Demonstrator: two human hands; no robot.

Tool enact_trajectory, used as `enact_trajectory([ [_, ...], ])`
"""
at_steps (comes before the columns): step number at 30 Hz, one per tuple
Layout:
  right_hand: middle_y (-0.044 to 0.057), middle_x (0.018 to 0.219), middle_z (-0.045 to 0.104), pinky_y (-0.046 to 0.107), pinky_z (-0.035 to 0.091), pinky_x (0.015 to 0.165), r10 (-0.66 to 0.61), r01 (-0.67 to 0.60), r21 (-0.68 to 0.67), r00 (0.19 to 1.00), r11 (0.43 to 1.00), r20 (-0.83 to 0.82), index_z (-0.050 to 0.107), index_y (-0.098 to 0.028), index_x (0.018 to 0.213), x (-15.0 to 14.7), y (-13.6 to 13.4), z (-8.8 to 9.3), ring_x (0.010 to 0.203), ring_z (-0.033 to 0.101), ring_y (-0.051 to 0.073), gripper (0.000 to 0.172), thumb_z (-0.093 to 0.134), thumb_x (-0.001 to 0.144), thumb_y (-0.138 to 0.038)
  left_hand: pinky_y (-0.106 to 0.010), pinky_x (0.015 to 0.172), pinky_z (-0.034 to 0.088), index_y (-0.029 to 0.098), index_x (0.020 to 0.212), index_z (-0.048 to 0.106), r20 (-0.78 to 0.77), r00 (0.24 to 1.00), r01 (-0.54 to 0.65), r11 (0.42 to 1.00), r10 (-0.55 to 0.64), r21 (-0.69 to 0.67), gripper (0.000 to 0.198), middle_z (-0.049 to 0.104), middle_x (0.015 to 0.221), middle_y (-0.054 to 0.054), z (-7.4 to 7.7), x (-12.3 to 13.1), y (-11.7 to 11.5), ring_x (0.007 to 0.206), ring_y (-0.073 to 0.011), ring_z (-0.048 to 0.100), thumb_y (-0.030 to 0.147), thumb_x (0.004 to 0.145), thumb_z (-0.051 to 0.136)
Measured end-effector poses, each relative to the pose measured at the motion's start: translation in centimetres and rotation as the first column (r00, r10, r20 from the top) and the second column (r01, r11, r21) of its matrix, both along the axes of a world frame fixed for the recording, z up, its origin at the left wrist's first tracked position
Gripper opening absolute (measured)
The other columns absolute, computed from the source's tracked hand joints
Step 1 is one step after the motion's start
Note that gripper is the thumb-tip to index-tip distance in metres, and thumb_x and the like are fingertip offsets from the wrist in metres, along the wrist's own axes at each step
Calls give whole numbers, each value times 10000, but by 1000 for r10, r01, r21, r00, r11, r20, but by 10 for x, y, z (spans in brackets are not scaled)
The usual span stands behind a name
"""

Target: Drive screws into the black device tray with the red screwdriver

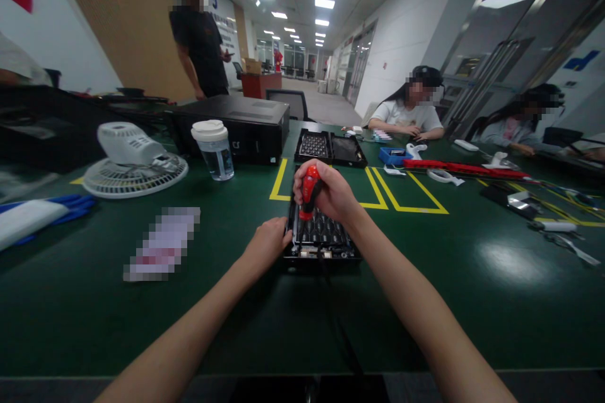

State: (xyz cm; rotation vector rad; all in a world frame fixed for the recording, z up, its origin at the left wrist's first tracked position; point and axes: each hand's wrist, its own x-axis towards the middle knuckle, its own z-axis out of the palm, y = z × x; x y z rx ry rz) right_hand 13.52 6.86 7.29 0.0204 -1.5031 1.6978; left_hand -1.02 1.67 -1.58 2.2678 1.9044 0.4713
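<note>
Right grip (pixel 333 192) holds red-and-black screwdriver (pixel 310 187) over black case (pixel 305 263) on tabletop (pixel 70 315); left grip (pixel 267 242) contacts case's left side.

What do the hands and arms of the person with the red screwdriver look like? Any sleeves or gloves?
No gloves: the left hand and right hand are bare. The left forearm and right forearm show no sleeves, watch or bracelet.

I could sweep my right hand (pixel 333 192) rightward over glossy dark-green tabletop (pixel 411 242); straight ahead, the opened black two-halved rectangular case (pixel 348 150) blocks a low pass.
</note>
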Motion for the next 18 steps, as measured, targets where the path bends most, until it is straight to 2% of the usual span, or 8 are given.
enact_trajectory([
  [18,7,749,578,245,486,558,-118,118,-8,993,993,21,577,-154,862,0,-11,1,579,562,96,238,513,861,-383,-285,765,446,143,1042,587,-7,1000,-2,1000,2,10,262,660,979,-97,-1,1,0,891,-207,620,260,856,444],
])
